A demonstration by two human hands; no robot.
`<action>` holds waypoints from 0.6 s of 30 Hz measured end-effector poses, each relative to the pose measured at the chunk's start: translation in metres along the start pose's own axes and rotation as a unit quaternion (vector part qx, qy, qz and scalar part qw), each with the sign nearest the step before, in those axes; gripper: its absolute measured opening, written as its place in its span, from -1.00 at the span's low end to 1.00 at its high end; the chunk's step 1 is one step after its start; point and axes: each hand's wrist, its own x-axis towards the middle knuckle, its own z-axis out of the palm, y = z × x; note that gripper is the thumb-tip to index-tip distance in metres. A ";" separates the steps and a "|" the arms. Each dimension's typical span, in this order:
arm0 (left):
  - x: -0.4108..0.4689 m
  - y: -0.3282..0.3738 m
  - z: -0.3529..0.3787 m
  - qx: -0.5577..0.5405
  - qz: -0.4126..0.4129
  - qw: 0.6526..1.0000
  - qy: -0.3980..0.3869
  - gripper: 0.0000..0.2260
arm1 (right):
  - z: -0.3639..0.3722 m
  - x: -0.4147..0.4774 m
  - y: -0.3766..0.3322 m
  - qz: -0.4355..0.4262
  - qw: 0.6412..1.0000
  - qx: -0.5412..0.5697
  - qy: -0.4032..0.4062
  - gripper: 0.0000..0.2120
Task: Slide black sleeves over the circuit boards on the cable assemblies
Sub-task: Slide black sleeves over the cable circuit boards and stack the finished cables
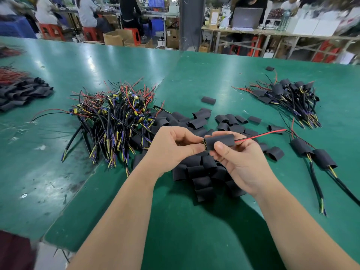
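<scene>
Our right hand [238, 164] gripped the sleeve [222, 140], thumb pressed on its near face and fingers behind, so the tube would not twist. Our left hand [173, 148] pinched the board [204, 142] at the sleeve's left mouth, which we judged was for feeding it in. Only that tip showed, and the rest sat inside the sleeve. The red and black leads [259, 134] ran out of the far mouth to the right, so the sleeve had been threaded over them first.

We held the work just above the loose sleeves [200, 172], close for the next pick. The bare assemblies [115, 117] lay in a heap to our left on the mat [58, 152]. The sleeved ones [288, 96] lay well apart to the right, which kept done and undone separate.
</scene>
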 end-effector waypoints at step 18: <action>0.002 0.000 -0.010 0.136 0.094 0.979 0.119 -0.80 | -0.003 0.001 -0.039 -0.023 0.979 0.131 0.156 -0.64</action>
